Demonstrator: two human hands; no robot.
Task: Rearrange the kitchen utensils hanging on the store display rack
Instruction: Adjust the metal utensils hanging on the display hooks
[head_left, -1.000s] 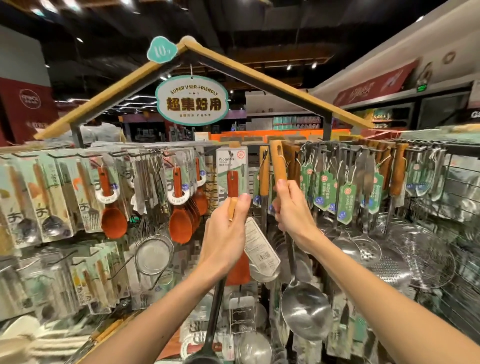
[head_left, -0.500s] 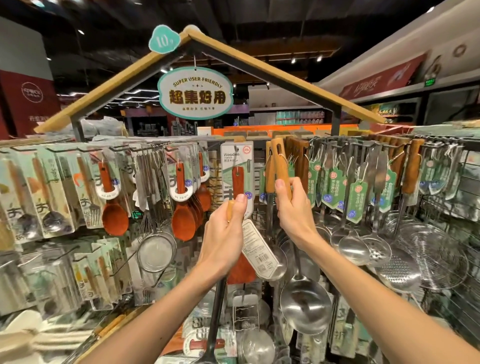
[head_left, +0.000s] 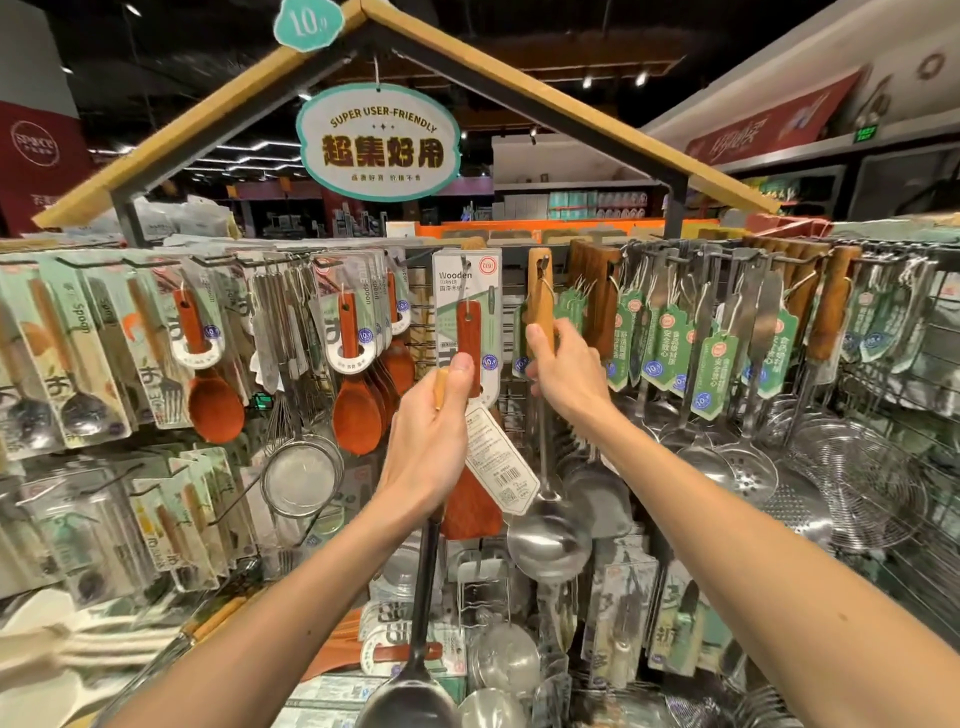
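At the top edge of the display rack (head_left: 691, 254), a hung steel ladle (head_left: 548, 540) is being gripped by the right hand (head_left: 563, 376) and a dark spoon (head_left: 427, 582) by the left hand (head_left: 428, 441), straight sliding along the hook (head_left: 543, 265) being advised.

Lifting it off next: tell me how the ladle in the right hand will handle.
The ladle is probably stiff: its thin shaft hangs straight. Likely bottom-heavy, given the big steel bowl, so it may swing. The wooden handle in the right hand should not slip.
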